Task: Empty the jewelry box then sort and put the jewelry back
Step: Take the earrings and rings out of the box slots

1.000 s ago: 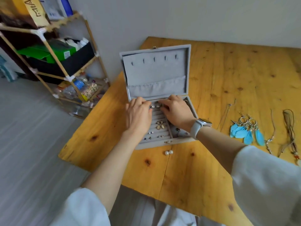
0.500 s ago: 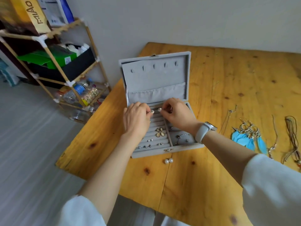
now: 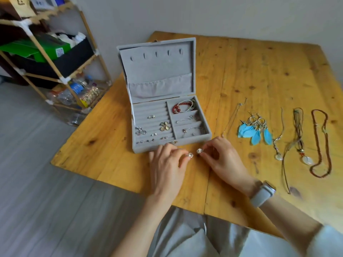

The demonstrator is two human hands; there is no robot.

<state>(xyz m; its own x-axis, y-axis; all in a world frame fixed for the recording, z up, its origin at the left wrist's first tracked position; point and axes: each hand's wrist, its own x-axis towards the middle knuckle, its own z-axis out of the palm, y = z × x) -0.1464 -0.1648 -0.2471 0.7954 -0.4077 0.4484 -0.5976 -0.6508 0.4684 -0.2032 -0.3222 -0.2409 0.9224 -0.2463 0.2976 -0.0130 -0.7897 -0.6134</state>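
Here, two hands are hovering low over the tabletop [image 3: 118, 154] just before the open box [image 3: 168, 125]. The left hand [image 3: 167, 167] is pinching one pearl [image 3: 190, 155] between curled fingers; the right hand [image 3: 222, 158] is pinching a second pearl [image 3: 199, 150]. Four necklaces are lying right of the blue feather earrings [image 3: 255, 129].

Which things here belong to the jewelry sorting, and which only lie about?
Job: jewelry box; left hand and right hand each pinching a stud; feather earrings; necklaces.
Lying about: shelf rack; plastic bottles.
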